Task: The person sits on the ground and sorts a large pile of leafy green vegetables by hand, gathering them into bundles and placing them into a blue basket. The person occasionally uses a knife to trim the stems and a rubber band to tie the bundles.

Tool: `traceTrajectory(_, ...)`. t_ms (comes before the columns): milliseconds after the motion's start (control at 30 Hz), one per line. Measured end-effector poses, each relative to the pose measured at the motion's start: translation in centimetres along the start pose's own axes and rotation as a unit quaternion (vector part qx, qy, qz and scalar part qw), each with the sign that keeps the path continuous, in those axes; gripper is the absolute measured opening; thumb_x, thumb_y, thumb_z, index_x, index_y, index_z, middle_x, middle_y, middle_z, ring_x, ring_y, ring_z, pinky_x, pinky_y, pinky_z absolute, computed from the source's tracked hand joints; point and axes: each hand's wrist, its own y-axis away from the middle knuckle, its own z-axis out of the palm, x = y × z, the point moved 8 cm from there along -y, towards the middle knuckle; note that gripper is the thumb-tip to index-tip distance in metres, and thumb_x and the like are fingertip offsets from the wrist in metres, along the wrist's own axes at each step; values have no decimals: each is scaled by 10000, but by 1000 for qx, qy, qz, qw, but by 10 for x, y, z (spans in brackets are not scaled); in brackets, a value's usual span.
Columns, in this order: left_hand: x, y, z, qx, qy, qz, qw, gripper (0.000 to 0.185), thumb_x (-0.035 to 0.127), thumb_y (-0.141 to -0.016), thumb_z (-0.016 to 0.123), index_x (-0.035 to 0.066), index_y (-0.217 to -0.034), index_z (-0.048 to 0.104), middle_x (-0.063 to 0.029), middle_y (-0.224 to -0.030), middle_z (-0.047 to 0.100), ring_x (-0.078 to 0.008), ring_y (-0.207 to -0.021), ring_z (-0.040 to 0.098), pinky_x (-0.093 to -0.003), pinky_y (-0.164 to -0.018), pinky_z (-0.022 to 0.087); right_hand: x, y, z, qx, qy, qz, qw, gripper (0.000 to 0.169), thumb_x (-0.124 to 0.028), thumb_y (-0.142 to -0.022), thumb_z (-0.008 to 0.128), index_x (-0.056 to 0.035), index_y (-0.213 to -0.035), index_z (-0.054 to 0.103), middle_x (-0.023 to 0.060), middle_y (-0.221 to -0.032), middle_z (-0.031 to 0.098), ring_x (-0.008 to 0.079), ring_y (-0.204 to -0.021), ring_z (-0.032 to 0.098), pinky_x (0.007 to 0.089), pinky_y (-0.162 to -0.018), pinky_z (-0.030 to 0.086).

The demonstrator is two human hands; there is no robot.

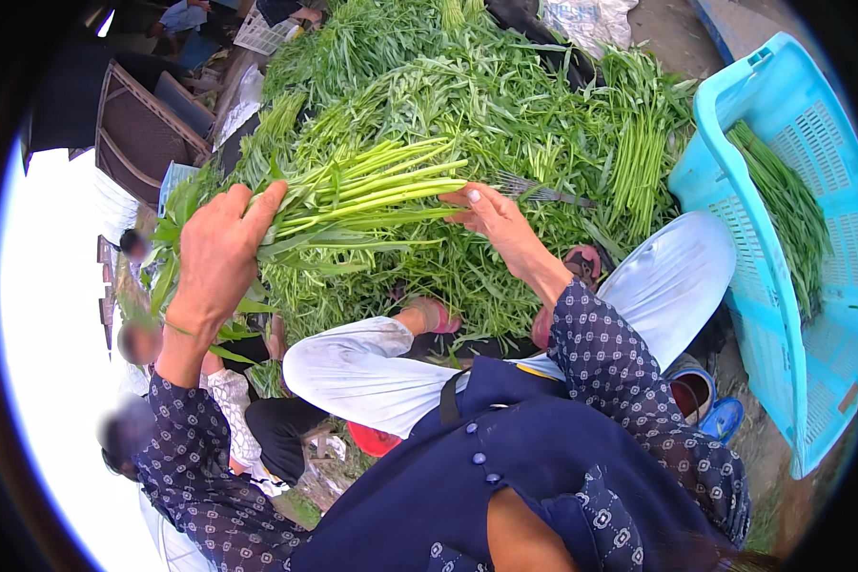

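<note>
My left hand (218, 250) grips a bunch of long-stemmed leafy greens (357, 196), which look like water spinach. Its leaves spread past my wrist on the left, while the pale cut stems point right, with uneven ends. At those stem ends is my right hand (500, 229), its fingertips touching them; whether it pinches a stem is unclear. Beneath both hands spreads a large heap of the same greens (472, 107). A fan-shaped metal tool with thin tines (536, 189) lies on the heap just beyond my right hand.
A turquoise plastic basket (751, 214) at right holds a tied bundle of greens (786, 214). More stems lie aligned in a bundle (636, 171) beside it. Other people sit at left, near a red container (373, 438). A white sack (590, 21) lies at the back.
</note>
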Motion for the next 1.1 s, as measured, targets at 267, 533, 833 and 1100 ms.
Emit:
traceTrajectory(267,-11,-2,0,-34,40,-31,998,582,-92,-666,561,102,-1214,600,-113,-812,516,-320,-759,574,-416,-651,460,5,5,18,-141,101,-1,985,284,-282,-974,575,-21,-1049,659,-63,-720,515,39,-656,422,232,-652,420)
traceTrajectory(533,-14,0,12,-106,89,-37,990,534,-80,-678,555,91,-1181,609,-143,-815,559,-357,-770,594,-447,-666,465,15,8,9,-143,-83,87,982,273,-272,-1024,469,-21,-1012,576,-77,-629,379,48,-545,339,248,-651,427)
traceTrajectory(833,-23,13,22,-146,107,-57,982,559,-111,-650,552,62,-1178,607,-158,-843,582,-377,-799,593,-450,-677,448,8,17,-58,157,458,-95,870,177,-176,-978,478,-71,-1023,612,39,-652,543,218,-661,562,367,-631,449)
traceTrajectory(1100,-14,-1,28,-137,112,-59,982,546,-82,-660,547,69,-1180,607,-172,-849,595,-387,-794,603,-457,-695,463,-54,-4,71,72,411,-177,891,283,-370,-870,655,-94,-891,715,45,-761,592,246,-823,541,394,-818,363)
